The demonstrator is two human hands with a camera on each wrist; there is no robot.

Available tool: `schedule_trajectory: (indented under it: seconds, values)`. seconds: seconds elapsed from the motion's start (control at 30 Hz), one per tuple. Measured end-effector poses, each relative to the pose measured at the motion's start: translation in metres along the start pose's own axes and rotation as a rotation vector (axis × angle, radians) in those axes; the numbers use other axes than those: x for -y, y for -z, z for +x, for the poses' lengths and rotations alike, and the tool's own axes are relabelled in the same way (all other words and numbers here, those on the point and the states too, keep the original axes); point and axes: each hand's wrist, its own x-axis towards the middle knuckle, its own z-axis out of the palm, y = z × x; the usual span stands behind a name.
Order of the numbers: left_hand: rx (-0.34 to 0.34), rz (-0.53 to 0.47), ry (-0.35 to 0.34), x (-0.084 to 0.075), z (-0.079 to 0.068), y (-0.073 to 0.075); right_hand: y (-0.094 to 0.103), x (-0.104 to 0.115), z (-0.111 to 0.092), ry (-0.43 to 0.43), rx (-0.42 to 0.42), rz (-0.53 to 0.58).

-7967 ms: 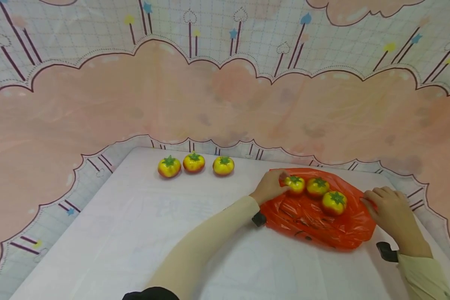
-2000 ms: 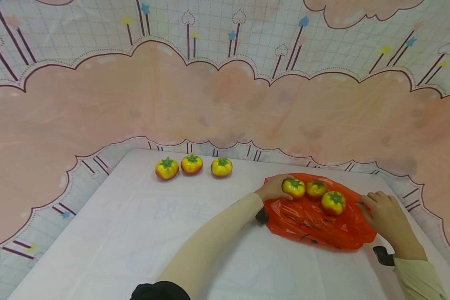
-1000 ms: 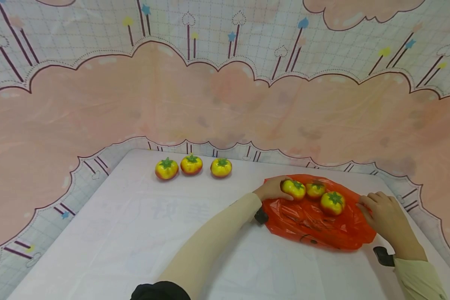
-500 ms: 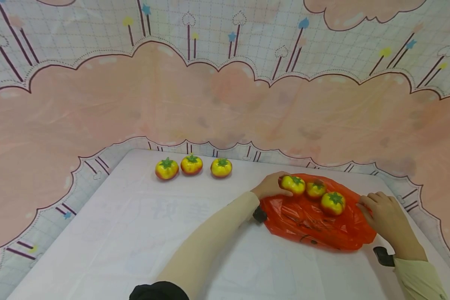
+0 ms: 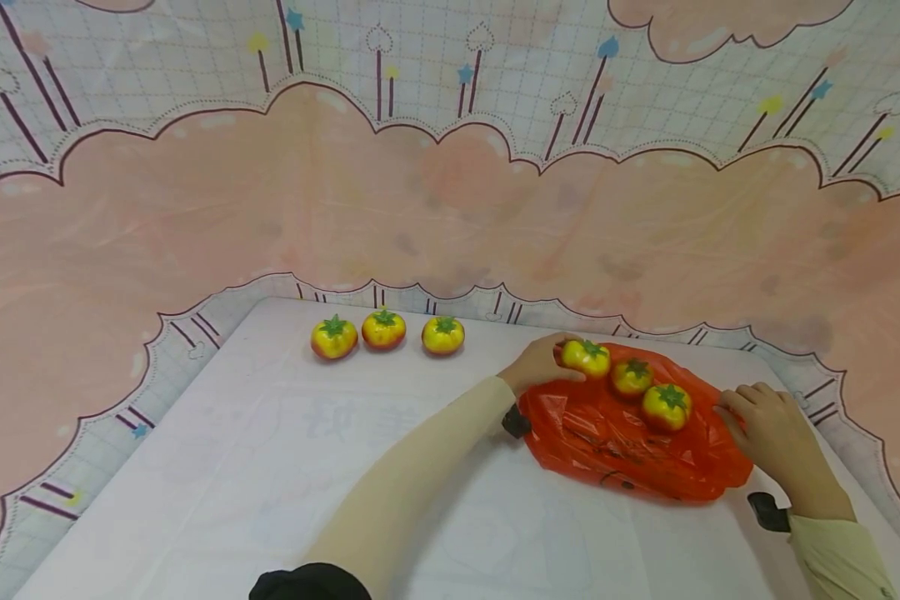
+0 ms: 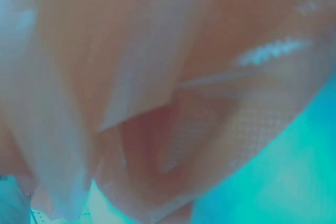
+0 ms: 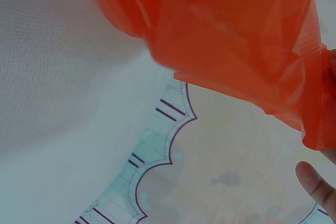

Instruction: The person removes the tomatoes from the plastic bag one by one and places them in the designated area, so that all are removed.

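Left hand (image 5: 543, 364): curled round a yellow-red fruit (image 5: 587, 357) at the red bag (image 5: 570, 450)'s far-left side
Right hand (image 5: 776, 433): pinching the bag's right edge
Handling: move gently; a steady bag best stops two neighbouring fruits (image 5: 667, 408) rolling

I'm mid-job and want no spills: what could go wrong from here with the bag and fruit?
The glossy, round yellow-and-red fruit with green leaves might slip from the left hand's fingers, as its surface looks smooth.
The crinkled red plastic bag looks thin, so a pull by the right hand at its edge could shift it.
The similar fruit nearest that hand might then roll.
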Motion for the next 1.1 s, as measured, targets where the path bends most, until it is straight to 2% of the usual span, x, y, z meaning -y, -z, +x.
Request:
schedule_trajectory:
  seconds: [0.13,0.23,0.47,0.6,0.97,1.1]
  values:
    - [0.013,-0.063,0.003,-0.006,-0.004,0.005,0.001,0.0,0.0,0.009,-0.007,-0.005]
    - [0.02,-0.057,-0.023,-0.008,-0.006,0.009,0.001,0.001,0.0,0.01,-0.006,-0.007]
    - [0.019,0.085,-0.111,-0.018,-0.01,0.02,0.003,0.0,0.0,-0.007,0.023,-0.003]
    - [0.024,0.11,-0.139,-0.023,-0.014,0.025,0.003,0.001,0.0,-0.015,0.033,0.001]
    - [0.045,0.08,-0.168,-0.027,-0.023,0.041,0.006,0.001,0.0,-0.036,0.053,-0.001]
    - [0.037,0.073,-0.151,-0.028,-0.028,0.049,0.006,0.0,0.0,-0.026,0.042,-0.006]
